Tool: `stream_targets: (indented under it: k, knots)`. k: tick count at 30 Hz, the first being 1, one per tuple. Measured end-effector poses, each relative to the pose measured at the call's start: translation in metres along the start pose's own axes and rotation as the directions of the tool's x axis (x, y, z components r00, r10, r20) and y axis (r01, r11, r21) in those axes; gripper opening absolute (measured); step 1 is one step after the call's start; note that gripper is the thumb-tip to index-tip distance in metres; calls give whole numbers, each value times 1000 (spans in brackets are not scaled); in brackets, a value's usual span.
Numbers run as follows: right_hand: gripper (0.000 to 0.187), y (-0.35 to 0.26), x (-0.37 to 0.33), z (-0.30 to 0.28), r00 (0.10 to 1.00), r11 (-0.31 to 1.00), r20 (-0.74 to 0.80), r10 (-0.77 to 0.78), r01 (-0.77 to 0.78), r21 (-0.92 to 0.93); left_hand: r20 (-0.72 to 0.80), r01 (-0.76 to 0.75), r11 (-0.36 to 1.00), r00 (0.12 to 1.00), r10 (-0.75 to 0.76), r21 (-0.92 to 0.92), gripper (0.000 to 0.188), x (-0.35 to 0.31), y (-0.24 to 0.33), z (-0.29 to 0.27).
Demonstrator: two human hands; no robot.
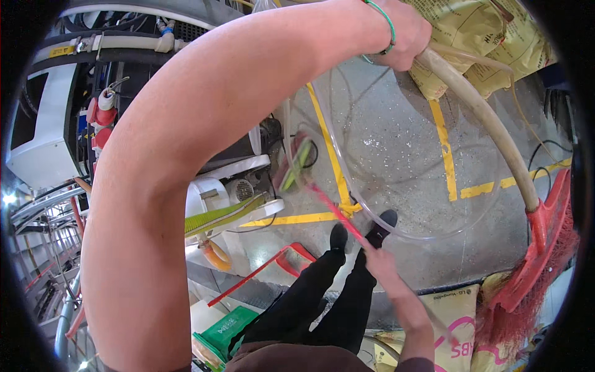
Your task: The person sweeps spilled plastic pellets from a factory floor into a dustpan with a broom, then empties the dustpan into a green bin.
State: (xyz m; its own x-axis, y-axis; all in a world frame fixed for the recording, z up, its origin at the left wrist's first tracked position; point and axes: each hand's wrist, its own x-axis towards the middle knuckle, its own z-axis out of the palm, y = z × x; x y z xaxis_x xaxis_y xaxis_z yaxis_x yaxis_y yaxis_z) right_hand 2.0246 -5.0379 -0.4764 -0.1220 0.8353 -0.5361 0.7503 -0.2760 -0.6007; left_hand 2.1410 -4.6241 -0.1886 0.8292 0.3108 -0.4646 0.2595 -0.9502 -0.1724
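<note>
Broom handle (486,110) fills our left hand (406,37), curled round it at one o'clock. Our right hand (379,260), near four, grips a pink-handled tool (338,214) angled toward eleven.

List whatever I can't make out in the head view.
In the head view:
Upper end of the broom handle: hidden by the left grip.
Far end of the pink stick: blurred.
Its near end: hidden by the right grip.
Clear hose: partly hidden behind the left forearm.
Yellow sacks: cut off by the upper edge.
</note>
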Motion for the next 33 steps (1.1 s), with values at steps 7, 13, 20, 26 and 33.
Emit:
stream_targets:
  k: [7, 13, 20, 26, 33]
  knots:
    - [27, -39, 144, 80, 984, 977, 127, 128, -103, -186, 57, 20, 1000, 998, -21, 20, 21, -6, 16, 44]
    - [44, 17, -22, 54, 926, 928, 64, 371, -372, 0, 30, -35, 993, 999, 32, 117, 25, -54, -12, 69]
    - [44, -46, -66, 42, 897, 899, 134, 420, -432, 73, -30, -22, 998, 999, 24, 64, 19, -79, -20, 47]
    - [36, -59, 117, 89, 919, 969, -314, 239, -244, 21, -46, -24, 994, 999, 29, 105, 25, -68, -10, 46]
    - [43, 17, -60, 59, 813, 805, -12, 582, -574, 148, -147, 14, 996, 989, -1, 89, 23, -68, -43, 39]
